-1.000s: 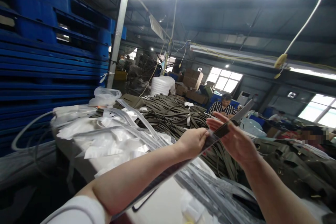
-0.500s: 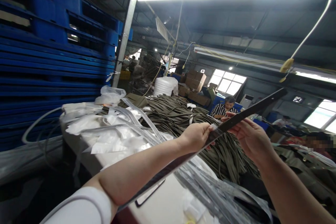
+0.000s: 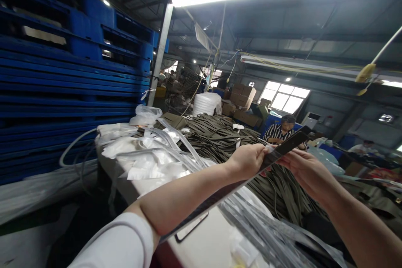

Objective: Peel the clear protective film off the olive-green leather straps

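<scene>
The long, narrow, flat dark-brown strip is held aslant in the air above the work table, its lower run passing behind the left forearm. The left hand is clamped on it partway along, with a scrap of whitish, translucent film at the thumb. The right hand has its fingers under the upper end; from where I stand I cannot tell whether they grip. The lower run shines as if sleeved in film; this is unconfirmed. In my judgement, sound handling calls for a firm left pinch, the strip kept straight and the film uncreased. Below lie limp, glossy grey-clear plastic sleeves on the smooth white table; beyond, matt olive-brown flat straps in a tangled heap, and crumpled white sheets to the left.
</scene>
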`<action>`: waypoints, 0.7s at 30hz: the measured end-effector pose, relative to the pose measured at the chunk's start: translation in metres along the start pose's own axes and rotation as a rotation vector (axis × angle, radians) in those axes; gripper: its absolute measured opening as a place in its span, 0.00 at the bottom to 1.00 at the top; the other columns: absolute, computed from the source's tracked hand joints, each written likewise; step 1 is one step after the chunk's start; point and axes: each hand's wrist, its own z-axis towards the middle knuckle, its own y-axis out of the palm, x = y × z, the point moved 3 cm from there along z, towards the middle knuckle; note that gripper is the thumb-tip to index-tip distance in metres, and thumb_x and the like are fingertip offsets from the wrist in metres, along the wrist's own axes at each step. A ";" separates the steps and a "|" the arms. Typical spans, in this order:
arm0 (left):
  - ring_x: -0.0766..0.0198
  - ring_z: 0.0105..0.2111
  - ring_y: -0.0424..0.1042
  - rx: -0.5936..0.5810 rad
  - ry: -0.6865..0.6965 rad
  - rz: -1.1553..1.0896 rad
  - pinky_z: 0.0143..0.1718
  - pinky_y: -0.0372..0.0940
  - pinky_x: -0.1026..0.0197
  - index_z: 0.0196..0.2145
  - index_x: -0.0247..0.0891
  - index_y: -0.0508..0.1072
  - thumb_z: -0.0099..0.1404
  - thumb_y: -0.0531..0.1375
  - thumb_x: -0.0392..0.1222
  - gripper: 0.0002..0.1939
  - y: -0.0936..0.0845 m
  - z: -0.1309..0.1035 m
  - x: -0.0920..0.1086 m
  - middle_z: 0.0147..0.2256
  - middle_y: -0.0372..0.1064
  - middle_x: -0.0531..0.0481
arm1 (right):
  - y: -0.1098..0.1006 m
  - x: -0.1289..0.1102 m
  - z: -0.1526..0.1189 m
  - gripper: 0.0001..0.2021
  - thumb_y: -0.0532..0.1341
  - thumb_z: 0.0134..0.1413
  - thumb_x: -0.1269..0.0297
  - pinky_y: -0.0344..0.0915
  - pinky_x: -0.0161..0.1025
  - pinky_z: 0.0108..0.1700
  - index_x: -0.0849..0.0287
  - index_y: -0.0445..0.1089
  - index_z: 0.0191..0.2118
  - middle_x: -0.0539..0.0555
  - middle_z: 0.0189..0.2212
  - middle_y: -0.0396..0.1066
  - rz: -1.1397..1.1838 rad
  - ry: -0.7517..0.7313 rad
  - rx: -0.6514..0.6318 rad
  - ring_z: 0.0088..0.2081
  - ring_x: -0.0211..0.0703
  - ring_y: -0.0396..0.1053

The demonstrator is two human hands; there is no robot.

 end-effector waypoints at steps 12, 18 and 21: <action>0.62 0.27 0.75 0.026 -0.020 -0.005 0.33 0.68 0.63 0.36 0.37 0.68 0.75 0.43 0.47 0.19 -0.001 -0.001 -0.007 0.31 0.76 0.48 | -0.015 0.010 0.001 0.16 0.70 0.48 0.53 0.71 0.38 0.36 0.56 0.80 0.41 0.56 0.38 0.78 0.045 -0.015 0.020 0.35 0.45 0.73; 0.63 0.24 0.73 -0.016 -0.082 -0.180 0.30 0.68 0.62 0.36 0.36 0.70 0.73 0.47 0.49 0.18 0.005 0.003 -0.010 0.27 0.74 0.50 | 0.028 0.038 -0.014 0.14 0.71 0.47 0.51 0.71 0.40 0.39 0.54 0.78 0.36 0.53 0.34 0.76 0.032 0.026 -0.223 0.34 0.45 0.71; 0.63 0.25 0.74 -0.075 -0.182 -0.475 0.30 0.69 0.62 0.36 0.35 0.69 0.73 0.45 0.55 0.23 0.013 -0.009 -0.024 0.26 0.73 0.49 | 0.039 0.045 -0.012 0.20 0.67 0.49 0.41 0.70 0.39 0.32 0.56 0.76 0.26 0.51 0.21 0.71 -0.069 0.031 -0.157 0.26 0.43 0.68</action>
